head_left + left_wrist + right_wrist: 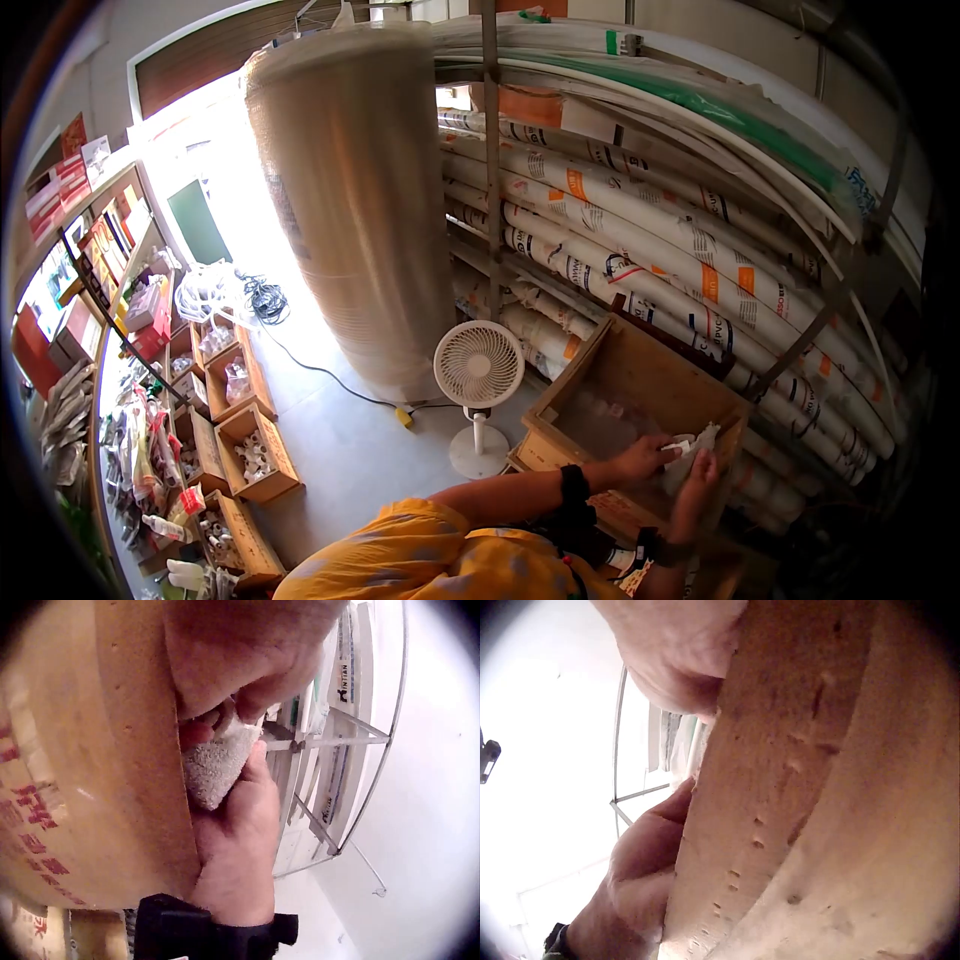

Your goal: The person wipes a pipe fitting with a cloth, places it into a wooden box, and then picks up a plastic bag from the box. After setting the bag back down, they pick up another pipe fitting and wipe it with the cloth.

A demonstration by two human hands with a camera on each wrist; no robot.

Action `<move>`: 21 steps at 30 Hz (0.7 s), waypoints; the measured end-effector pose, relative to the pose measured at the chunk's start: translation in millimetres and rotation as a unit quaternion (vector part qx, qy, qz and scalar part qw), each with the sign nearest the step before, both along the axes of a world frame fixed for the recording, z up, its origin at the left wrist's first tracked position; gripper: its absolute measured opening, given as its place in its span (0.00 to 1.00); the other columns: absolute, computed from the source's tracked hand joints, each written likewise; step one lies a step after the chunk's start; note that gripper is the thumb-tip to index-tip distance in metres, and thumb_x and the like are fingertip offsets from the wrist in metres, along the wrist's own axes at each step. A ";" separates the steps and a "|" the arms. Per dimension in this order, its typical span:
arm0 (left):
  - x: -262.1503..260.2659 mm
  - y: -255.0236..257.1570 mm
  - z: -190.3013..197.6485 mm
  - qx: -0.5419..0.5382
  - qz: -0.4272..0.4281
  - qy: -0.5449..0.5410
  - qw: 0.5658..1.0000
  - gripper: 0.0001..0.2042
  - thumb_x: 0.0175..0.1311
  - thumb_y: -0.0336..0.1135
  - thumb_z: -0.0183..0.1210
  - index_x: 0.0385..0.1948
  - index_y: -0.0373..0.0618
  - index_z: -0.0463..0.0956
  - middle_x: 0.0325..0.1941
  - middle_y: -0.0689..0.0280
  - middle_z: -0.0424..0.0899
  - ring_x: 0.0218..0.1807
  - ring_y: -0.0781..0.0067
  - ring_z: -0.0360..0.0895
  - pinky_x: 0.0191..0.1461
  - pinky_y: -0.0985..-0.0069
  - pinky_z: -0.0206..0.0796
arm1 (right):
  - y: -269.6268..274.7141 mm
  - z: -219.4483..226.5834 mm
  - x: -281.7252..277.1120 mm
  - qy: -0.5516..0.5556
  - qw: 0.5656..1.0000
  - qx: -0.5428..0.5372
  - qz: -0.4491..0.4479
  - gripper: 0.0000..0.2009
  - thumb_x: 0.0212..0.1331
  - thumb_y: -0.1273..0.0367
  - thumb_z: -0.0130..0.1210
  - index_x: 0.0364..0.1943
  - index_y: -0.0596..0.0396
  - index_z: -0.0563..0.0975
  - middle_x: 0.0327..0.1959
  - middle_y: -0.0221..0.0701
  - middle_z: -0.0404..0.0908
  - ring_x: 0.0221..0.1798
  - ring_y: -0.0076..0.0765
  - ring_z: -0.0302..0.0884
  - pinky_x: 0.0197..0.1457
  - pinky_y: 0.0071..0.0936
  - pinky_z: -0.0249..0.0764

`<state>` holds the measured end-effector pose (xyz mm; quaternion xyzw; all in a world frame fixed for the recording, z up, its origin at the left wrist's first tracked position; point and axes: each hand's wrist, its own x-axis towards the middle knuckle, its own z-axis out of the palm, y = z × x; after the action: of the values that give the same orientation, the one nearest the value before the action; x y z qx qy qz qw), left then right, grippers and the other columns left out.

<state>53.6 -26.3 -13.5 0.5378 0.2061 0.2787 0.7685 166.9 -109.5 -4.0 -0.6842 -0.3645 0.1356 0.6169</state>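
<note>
Over the near right corner of a wooden crate point(560, 448), both hands work close together in the head view. My left hand point(642, 460) pinches the top of a small white piece point(682, 444), whose exact kind I cannot tell. My right hand point(697, 482) grips a whitish, crumpled bundle point(703, 440) beside it. Seen from the left wrist, this bundle point(217, 769) has a grainy grey-white surface and tapers downward between the fingers of both hands. In the right wrist view the crate's board point(780, 780) hides the fingertips and what they hold.
Long white pipes point(620, 230) fill a metal rack at the right. A white fan point(479, 372) stands on the floor near the crate, behind it a tall wrapped roll point(350, 210). Wooden boxes point(270, 485) of small fittings line the left shelf. A cable point(330, 365) crosses the floor.
</note>
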 end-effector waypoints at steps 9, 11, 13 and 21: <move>3.5 7.6 -10.2 -0.097 0.011 0.009 0.995 0.17 0.66 0.49 0.50 0.44 0.45 0.72 0.25 0.73 0.68 0.22 0.84 0.63 0.24 0.82 0.58 | -3.0 34.0 -21.1 -0.102 0.983 -0.117 0.104 0.18 0.65 0.58 0.45 0.47 0.60 0.70 0.38 0.38 0.77 0.40 0.32 0.72 0.44 0.27 0.66; 1.5 5.8 -3.8 -0.076 0.010 0.021 0.997 0.17 0.66 0.49 0.50 0.44 0.45 0.71 0.26 0.72 0.69 0.23 0.83 0.63 0.26 0.82 0.58 | -0.9 28.4 -21.7 -0.093 0.986 -0.097 0.094 0.18 0.66 0.58 0.44 0.48 0.60 0.70 0.38 0.38 0.76 0.40 0.32 0.72 0.44 0.27 0.66; -4.3 3.6 4.9 -0.046 -0.010 0.025 0.999 0.17 0.66 0.48 0.50 0.45 0.44 0.71 0.28 0.71 0.71 0.26 0.82 0.66 0.29 0.81 0.60 | -0.3 21.5 -21.0 -0.071 0.990 -0.080 0.090 0.18 0.66 0.58 0.44 0.47 0.60 0.70 0.37 0.38 0.76 0.40 0.32 0.72 0.44 0.27 0.67; -0.9 -9.4 3.7 0.190 0.038 -0.001 0.981 0.17 0.65 0.44 0.53 0.46 0.40 0.70 0.40 0.62 0.75 0.43 0.75 0.71 0.46 0.77 0.64 | 6.4 -6.1 -0.1 0.007 1.000 0.010 0.023 0.17 0.66 0.58 0.44 0.40 0.61 0.73 0.31 0.35 0.76 0.36 0.30 0.71 0.42 0.27 0.67</move>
<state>52.7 -35.6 -9.7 0.6654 0.1687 0.3424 0.6416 166.8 -103.2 -10.1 -0.6689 -0.3766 0.1510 0.6228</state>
